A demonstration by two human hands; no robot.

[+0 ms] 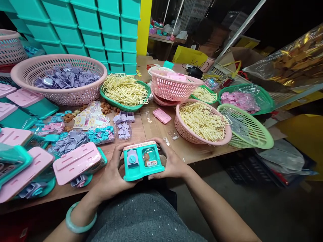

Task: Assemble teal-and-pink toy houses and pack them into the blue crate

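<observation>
Holding a teal toy house point(143, 161), left hand point(114, 176) and right hand point(170, 161) gripping its sides, thumbs seemingly on top

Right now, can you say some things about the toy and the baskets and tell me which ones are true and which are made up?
1. Both hands hold the teal toy. True: the left hand and the right hand grip its two sides.
2. The big pink basket at the back left is full of yellow pieces. False: it holds purple pieces.
3. A green bracelet is on the left wrist. True.
4. The toy is red. False: it is teal, with a purple part on its front.
5. The small pink lid lies on the table, apart from the hands. True.
</observation>
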